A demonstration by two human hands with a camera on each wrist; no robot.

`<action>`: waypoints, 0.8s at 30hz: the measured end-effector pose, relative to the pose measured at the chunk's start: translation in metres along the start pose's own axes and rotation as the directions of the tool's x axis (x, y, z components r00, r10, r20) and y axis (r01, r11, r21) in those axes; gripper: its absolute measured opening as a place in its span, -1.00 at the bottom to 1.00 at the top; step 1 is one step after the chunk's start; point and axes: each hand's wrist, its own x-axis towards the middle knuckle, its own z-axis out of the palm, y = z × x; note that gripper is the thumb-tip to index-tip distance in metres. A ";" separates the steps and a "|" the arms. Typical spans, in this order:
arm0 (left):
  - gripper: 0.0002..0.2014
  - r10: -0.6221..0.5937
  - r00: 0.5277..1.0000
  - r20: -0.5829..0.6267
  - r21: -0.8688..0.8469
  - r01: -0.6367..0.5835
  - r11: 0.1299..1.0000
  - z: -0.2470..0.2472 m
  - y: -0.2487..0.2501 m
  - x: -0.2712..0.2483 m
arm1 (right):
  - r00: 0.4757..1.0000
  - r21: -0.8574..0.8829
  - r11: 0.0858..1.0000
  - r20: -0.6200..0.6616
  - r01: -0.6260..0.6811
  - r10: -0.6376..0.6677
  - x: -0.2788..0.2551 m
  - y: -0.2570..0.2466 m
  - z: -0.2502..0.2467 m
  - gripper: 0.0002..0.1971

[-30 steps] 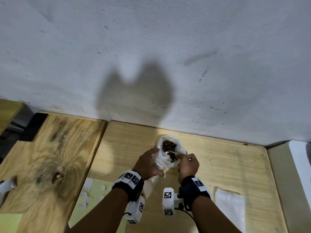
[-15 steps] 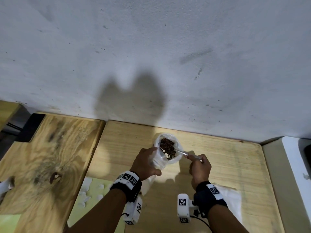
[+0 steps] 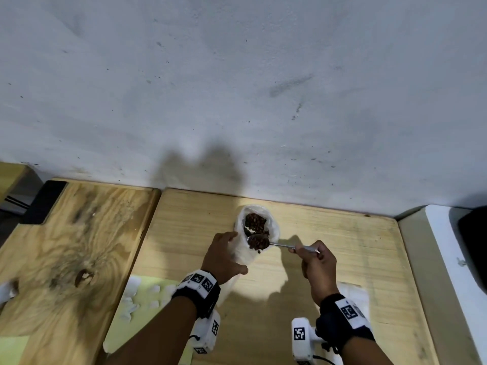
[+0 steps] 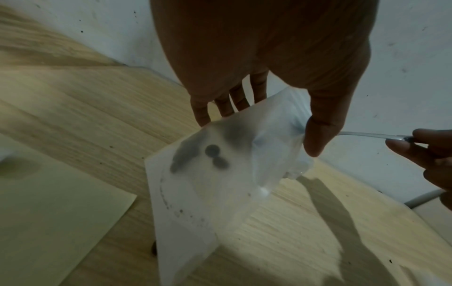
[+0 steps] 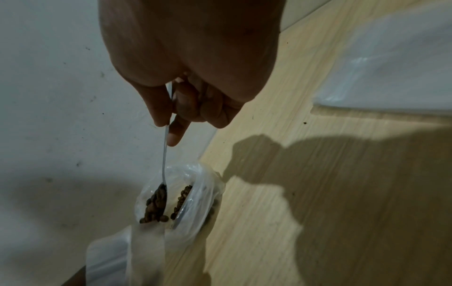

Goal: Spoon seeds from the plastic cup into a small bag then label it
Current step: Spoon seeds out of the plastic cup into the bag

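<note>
Wooden table [image 3: 342, 233] | left hand [image 3: 224, 256] fingers pinch bag [image 4: 220, 183] | right hand [image 3: 319, 264] fingers pinch spoon [image 3: 279, 245] of seeds [image 3: 258, 242]

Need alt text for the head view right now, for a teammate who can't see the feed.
A right hand holds a metal spoon heaped with brown seeds at the mouth of a small clear plastic bag gripped by the left hand. Behind stands the plastic cup of seeds, on a light wooden table against a white wall.

wall [image 3: 237, 88]: white, speckled, behind | knotted wooden board [image 3: 66, 246]: left | pale green sheet [image 3: 147, 309]: white scraps on it
</note>
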 end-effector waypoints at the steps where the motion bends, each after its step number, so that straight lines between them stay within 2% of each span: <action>1: -0.03 0.002 1.000 -0.003 0.003 -0.002 1.000 0.001 -0.001 0.000 | 1.000 -0.008 1.000 0.004 0.008 -0.008 -0.001 0.002 -0.002 -0.69; 6: -0.03 0.000 1.000 0.004 0.014 0.000 1.000 0.004 -0.001 0.002 | 0.998 -0.077 0.995 0.023 0.057 -0.056 -0.004 0.009 -0.006 -0.60; 10: -0.03 0.004 1.000 -0.010 0.029 -0.004 1.000 0.006 0.000 0.002 | 0.984 -0.173 0.969 0.047 0.175 -0.170 -0.011 0.003 0.001 -0.54; 16: -0.01 -0.016 0.998 -0.054 -0.047 0.014 0.999 0.008 0.004 0.002 | 0.944 -0.290 0.902 0.178 0.321 -0.279 -0.015 -0.003 0.017 -0.56; 19: -0.02 -0.021 0.998 -0.054 -0.046 0.019 0.999 0.007 0.005 0.002 | 0.927 -0.350 0.866 0.246 0.357 -0.283 -0.015 -0.008 0.022 -0.54; 21: -0.01 -0.033 0.998 -0.049 -0.042 0.031 0.999 0.005 0.006 0.003 | 0.935 -0.313 0.884 0.184 0.348 -0.303 -0.014 -0.014 0.023 -0.57; 24: -0.03 -0.020 0.999 -0.043 -0.019 0.020 1.000 0.002 0.008 0.003 | 0.942 -0.220 0.921 -0.033 0.320 -0.335 -0.007 -0.018 0.019 -0.66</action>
